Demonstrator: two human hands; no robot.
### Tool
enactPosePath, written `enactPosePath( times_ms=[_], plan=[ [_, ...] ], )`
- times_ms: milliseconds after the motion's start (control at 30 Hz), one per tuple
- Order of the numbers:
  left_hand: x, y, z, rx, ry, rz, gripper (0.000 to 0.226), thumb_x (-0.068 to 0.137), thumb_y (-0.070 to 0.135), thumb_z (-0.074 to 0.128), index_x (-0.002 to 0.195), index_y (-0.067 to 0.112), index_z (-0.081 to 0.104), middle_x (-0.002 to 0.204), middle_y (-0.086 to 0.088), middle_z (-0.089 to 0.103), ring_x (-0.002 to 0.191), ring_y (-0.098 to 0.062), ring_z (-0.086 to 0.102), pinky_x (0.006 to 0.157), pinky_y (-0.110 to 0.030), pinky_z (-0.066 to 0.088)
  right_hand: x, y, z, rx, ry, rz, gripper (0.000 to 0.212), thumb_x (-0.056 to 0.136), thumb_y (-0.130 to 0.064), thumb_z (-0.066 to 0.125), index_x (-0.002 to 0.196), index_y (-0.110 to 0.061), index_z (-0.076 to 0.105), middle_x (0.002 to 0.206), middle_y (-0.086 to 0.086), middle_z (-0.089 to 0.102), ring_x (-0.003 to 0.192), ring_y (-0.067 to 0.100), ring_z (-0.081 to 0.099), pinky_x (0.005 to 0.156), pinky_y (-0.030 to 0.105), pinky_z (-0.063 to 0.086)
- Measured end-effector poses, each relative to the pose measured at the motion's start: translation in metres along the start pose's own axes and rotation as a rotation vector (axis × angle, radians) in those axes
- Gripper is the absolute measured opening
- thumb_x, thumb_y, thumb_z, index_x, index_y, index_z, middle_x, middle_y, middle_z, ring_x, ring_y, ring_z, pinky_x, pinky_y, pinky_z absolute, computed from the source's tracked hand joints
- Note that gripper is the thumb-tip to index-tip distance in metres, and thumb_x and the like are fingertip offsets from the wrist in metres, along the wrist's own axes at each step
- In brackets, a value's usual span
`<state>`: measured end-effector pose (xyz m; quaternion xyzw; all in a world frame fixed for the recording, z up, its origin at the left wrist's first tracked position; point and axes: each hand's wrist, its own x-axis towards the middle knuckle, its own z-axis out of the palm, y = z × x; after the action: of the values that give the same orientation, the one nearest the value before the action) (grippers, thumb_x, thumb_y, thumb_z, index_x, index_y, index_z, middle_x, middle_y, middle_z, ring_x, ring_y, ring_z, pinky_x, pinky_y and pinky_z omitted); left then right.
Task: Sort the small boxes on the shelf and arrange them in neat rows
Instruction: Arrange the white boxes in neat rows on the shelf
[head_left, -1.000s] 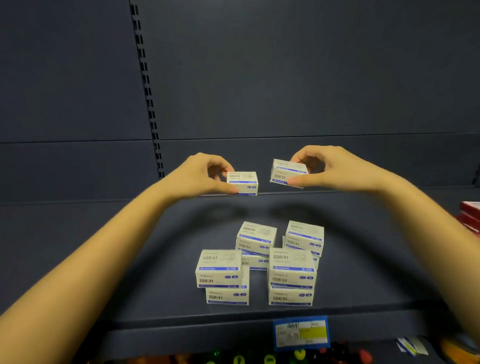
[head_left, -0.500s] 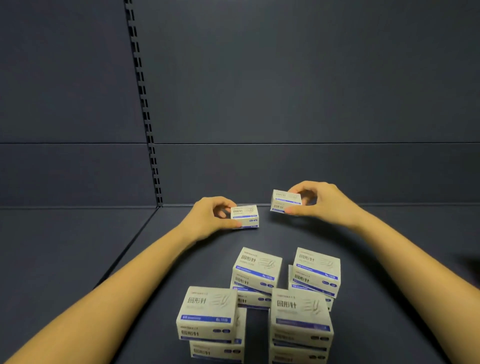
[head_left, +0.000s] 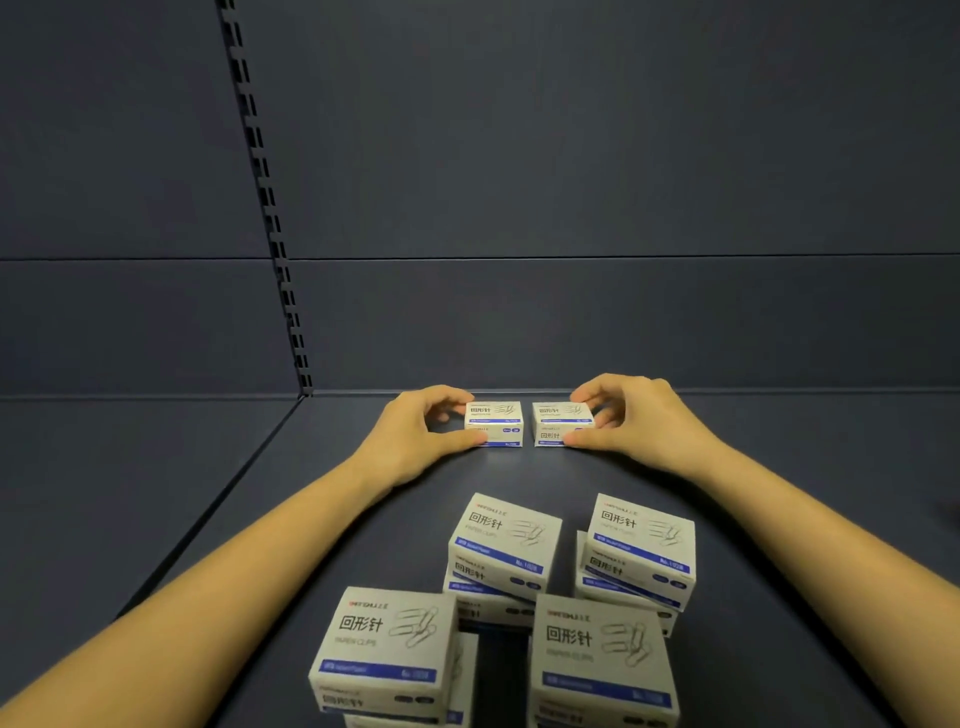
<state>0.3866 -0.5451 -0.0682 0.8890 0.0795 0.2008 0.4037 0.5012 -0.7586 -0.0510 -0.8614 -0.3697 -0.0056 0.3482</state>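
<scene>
Two small white-and-blue paper clip boxes sit side by side at the back of the dark shelf, with a narrow gap between them. My left hand grips the left box between thumb and fingers. My right hand grips the right box the same way. Both boxes rest on the shelf floor near the back wall. Closer to me stand several more of the same boxes in four loose two-high stacks: back left, back right, front left, front right.
The shelf's back wall rises right behind the two held boxes. A slotted upright rail runs down the wall to the back left corner. A seam crosses the shelf floor at the left.
Both hands moved forward and down, bringing the two boxes from the air onto the shelf floor near the back wall. The camera moved closer to the shelf.
</scene>
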Motion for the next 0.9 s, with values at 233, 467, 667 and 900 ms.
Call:
enactPosePath(
  times_ms=[233, 467, 667, 900],
  plan=[
    [0.000, 0.002, 0.002, -0.010, 0.001, -0.009, 0.045, 0.075, 0.023, 0.074, 0.117, 0.019, 0.060, 0.108, 0.005, 0.065, 0.100, -0.011, 0.057, 0.087, -0.020, 0.045, 0.002, -0.003, 0.007, 0.000, 0.001, -0.023, 0.041, 0.072, -0.028, 0.078, 0.109, -0.018, 0.062, 0.094, -0.007, 0.064, 0.072, 0.003, 0.061, 0.078, 0.022, 0.053],
    [-0.013, 0.025, -0.010, -0.072, 0.064, 0.049, 0.041, 0.076, 0.025, 0.072, 0.114, 0.019, 0.060, 0.105, 0.007, 0.062, 0.097, -0.009, 0.056, 0.080, -0.012, 0.043, -0.009, -0.010, -0.011, -0.153, 0.119, -0.138, 0.029, 0.076, -0.050, 0.062, 0.097, -0.028, 0.063, 0.096, -0.012, 0.061, 0.086, 0.009, 0.060, 0.086, 0.040, 0.051],
    [-0.050, 0.062, -0.040, -0.193, -0.363, 0.207, 0.030, 0.073, 0.037, 0.072, 0.098, 0.020, 0.069, 0.098, 0.004, 0.071, 0.094, -0.011, 0.065, 0.084, -0.018, 0.051, -0.047, -0.043, -0.058, -0.032, -0.032, -0.245, 0.040, 0.072, -0.062, 0.050, 0.084, -0.028, 0.069, 0.085, -0.012, 0.070, 0.081, 0.008, 0.063, 0.081, 0.036, 0.053],
    [-0.060, 0.071, -0.046, -0.039, -0.734, 0.278, 0.043, 0.061, 0.026, 0.077, 0.100, 0.017, 0.065, 0.101, -0.007, 0.067, 0.094, -0.023, 0.060, 0.090, -0.044, 0.046, -0.072, -0.059, -0.073, 0.006, -0.484, -0.238, 0.040, 0.059, -0.053, 0.074, 0.090, -0.028, 0.068, 0.087, 0.000, 0.070, 0.085, 0.016, 0.064, 0.085, 0.038, 0.051]
  ],
)
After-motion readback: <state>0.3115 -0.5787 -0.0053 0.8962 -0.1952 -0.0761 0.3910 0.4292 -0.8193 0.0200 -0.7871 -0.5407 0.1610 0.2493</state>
